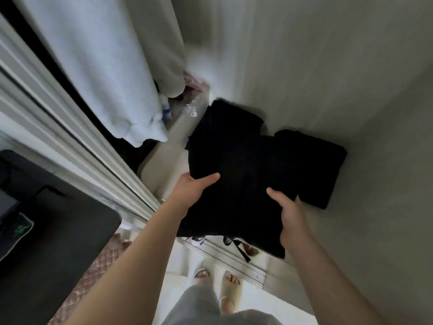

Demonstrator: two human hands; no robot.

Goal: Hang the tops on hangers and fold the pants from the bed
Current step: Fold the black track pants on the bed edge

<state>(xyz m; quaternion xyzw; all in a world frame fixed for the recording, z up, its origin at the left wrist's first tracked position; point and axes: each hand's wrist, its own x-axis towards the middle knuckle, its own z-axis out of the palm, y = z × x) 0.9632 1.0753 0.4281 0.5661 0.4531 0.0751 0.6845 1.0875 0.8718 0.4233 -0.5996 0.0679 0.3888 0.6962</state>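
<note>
I hold a folded black pair of pants [239,184] in front of me with both hands. My left hand [192,191] grips its left edge, thumb on top and fingers underneath. My right hand [291,216] grips its near right edge the same way. Black drawstrings [234,245] dangle from the near edge. Two other folded black garments lie on a pale shelf [363,207]: one at the back left [230,118], one at the right [311,165]. The held pants overlap both.
A white garment [112,78] hangs in the wardrobe at the left, beside a white sliding door frame [70,127]. A dark desk [54,221] is at the lower left. My sandalled feet [218,280] stand on a white floor by the door track [234,259].
</note>
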